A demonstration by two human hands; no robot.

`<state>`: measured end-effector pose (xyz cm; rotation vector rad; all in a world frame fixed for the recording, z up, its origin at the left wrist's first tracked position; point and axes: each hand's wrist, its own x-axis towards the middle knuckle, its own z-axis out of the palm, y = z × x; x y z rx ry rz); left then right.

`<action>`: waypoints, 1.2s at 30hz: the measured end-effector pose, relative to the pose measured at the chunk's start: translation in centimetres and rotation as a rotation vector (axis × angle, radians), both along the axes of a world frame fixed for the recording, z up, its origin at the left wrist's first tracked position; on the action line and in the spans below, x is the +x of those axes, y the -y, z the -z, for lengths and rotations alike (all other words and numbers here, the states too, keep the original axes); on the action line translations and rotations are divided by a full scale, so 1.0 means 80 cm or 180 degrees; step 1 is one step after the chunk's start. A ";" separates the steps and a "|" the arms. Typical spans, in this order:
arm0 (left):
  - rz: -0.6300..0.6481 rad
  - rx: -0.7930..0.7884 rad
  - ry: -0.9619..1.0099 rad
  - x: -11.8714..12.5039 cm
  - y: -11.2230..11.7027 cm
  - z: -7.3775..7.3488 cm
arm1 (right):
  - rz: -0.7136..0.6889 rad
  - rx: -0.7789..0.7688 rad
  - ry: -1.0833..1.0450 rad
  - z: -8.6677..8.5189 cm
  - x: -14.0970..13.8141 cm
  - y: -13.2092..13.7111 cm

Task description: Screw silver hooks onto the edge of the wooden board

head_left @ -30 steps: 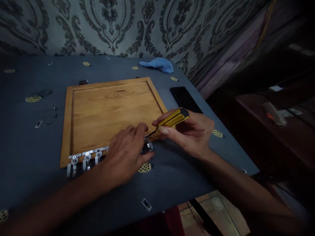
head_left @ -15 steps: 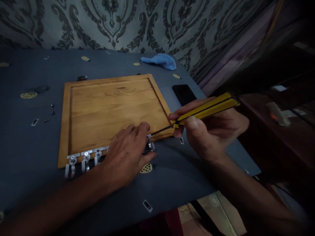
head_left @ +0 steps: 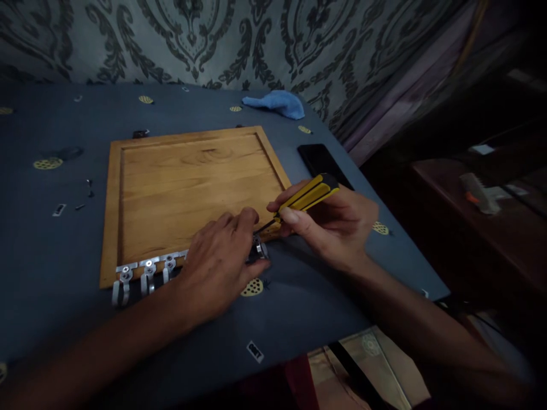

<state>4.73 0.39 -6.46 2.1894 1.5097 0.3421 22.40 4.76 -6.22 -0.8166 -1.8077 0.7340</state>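
Observation:
A square wooden board [head_left: 188, 188] with a raised rim lies on a blue patterned tablecloth [head_left: 51, 250]. Along its near edge sits a row of metal hooks [head_left: 145, 276], each fixed with a screw. My left hand [head_left: 220, 265] rests over the near edge, its fingers curled down on a metal hook [head_left: 258, 247] near the board's right corner. My right hand [head_left: 331, 225] grips a yellow and black screwdriver [head_left: 305, 196], whose thin shaft slants down to that hook beside my left fingertips.
A black phone [head_left: 322, 162] lies just right of the board. A crumpled blue cloth [head_left: 273, 103] sits at the back by the patterned wall. Small screws [head_left: 88, 191] and dark bits lie left of the board. The table's right edge drops off to a dark room.
Half a second ago my right hand had pulled the screwdriver back up to the right; now it is lowered again with the tip at the hook. My left hand stayed put.

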 end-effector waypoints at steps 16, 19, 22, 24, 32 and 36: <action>0.0008 0.0198 0.0009 -0.001 0.001 0.007 | -0.0705 -0.0572 0.0074 -0.017 0.010 -0.005; 0.0011 0.0170 -0.0007 -0.001 0.001 0.007 | -0.0732 -0.0542 0.0099 -0.017 0.010 -0.007; -0.0001 0.0074 -0.0056 -0.001 0.001 0.004 | -0.0715 -0.0366 0.0126 -0.014 0.009 -0.008; -0.0013 0.0006 -0.0090 -0.001 0.001 0.002 | -0.0635 -0.0315 0.0103 -0.012 0.007 -0.007; 0.0006 0.0097 -0.0055 -0.001 0.001 0.005 | -0.0011 -0.0203 0.0158 -0.002 0.002 0.001; 0.0019 0.0088 -0.0081 -0.001 0.002 0.004 | 0.0122 -0.0146 0.0206 0.001 0.001 0.002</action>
